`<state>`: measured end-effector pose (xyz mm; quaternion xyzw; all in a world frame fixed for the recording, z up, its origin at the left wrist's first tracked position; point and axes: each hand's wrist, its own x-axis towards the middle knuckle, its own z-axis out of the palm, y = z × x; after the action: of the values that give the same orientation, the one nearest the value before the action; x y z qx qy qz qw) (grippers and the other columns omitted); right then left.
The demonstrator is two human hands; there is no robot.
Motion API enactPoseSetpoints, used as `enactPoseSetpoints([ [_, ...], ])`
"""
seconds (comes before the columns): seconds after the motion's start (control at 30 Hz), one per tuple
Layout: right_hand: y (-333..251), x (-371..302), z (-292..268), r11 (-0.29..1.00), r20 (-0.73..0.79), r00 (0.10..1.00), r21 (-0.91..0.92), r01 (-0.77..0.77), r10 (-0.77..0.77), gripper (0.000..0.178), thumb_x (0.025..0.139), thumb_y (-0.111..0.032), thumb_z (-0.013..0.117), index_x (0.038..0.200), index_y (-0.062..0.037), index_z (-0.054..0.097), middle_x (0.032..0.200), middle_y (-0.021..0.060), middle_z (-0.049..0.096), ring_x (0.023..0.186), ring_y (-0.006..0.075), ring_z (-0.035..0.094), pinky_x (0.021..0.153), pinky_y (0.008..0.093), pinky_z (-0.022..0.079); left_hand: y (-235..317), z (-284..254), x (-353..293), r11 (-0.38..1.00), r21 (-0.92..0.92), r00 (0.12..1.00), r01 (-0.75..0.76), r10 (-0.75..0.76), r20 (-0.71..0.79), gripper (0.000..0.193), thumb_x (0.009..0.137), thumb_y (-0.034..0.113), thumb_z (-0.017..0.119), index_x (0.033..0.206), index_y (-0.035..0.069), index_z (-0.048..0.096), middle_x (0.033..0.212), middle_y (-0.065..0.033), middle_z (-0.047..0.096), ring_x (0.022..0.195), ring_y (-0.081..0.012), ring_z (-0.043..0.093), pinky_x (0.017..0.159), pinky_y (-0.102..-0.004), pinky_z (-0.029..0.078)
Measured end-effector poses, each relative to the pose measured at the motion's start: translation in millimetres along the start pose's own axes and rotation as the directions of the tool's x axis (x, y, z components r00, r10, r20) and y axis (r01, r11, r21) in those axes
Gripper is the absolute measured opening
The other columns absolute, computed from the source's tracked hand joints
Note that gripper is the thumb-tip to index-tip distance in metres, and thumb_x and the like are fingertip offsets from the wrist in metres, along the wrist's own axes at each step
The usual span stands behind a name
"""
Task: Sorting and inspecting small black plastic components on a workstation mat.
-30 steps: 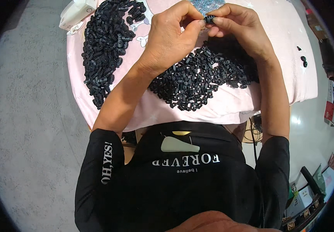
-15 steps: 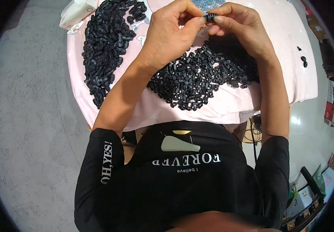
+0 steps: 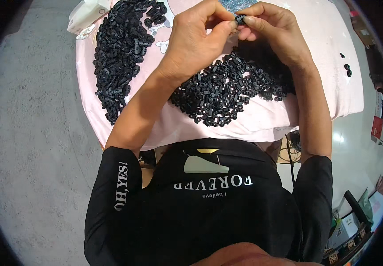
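Observation:
At the far middle of the table, my left hand [image 3: 198, 40] and my right hand [image 3: 275, 29] meet fingertip to fingertip. Both are closed in a pinch on one small black ridged plastic part [image 3: 240, 19], held above the table; the fingers cover some of it. Below my hands lies a loose pile of small black plastic pieces [image 3: 213, 93], partly in the shadow of my right hand. To the left of my left forearm a long heap of black ridged parts [image 3: 119, 57] runs from the far edge toward me.
A pink patterned cloth [image 3: 262, 119] covers the table. A white tissue box [image 3: 87, 15] is at the far left corner. Beyond my fingers lies a bluish, glittery clear heap [image 3: 238, 4]. Several stray black pieces [image 3: 348, 70] sit at the right. Boxes and bags stand on the floor at right.
The ridged part between my fingertips has turned slightly and now looks more tilted. Both hands stay in nearly the same place.

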<state>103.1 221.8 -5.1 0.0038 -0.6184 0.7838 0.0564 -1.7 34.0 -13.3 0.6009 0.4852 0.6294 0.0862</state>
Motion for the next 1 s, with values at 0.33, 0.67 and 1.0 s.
enactPoseSetpoints([
  [0.33,-2,-2,-2,0.999,0.063,0.998,0.036,-0.024,0.021,0.014,0.102,-0.006,0.062,0.110,0.0028,0.069,0.088,0.0116,0.075,0.078,0.0160,0.073,0.072,0.0251,0.060,37,-2,8,0.834,-0.135,0.835,0.536,-0.547,-0.063,0.012,0.100,0.002,0.062,0.112,-0.001,0.059,0.100,-0.0036,0.064,0.088,-0.0081,0.064,0.077,-0.0221,0.053],
  [0.67,-2,-1,1,0.995,0.112,0.994,0.101,-0.024,0.013,0.017,0.101,-0.008,0.064,0.114,0.0009,0.059,0.090,0.0101,0.072,0.077,0.0148,0.071,0.071,0.0248,0.059,12,-19,8,0.966,0.233,0.970,-0.112,0.055,0.238,0.033,0.095,0.006,0.068,0.127,-0.003,0.064,0.096,-0.0021,0.062,0.085,-0.0091,0.060,0.074,-0.0223,0.050],
  [1.0,-5,-2,-2,0.991,0.140,0.990,0.123,-0.047,0.030,0.015,0.100,-0.007,0.066,0.110,0.0015,0.060,0.089,0.0111,0.072,0.074,0.0151,0.070,0.069,0.0257,0.059,22,-5,5,0.918,0.371,0.987,0.141,-0.161,0.024,0.031,0.087,0.007,0.077,0.118,0.002,0.071,0.087,-0.0056,0.066,0.076,-0.0143,0.065,0.072,-0.0271,0.056],
])
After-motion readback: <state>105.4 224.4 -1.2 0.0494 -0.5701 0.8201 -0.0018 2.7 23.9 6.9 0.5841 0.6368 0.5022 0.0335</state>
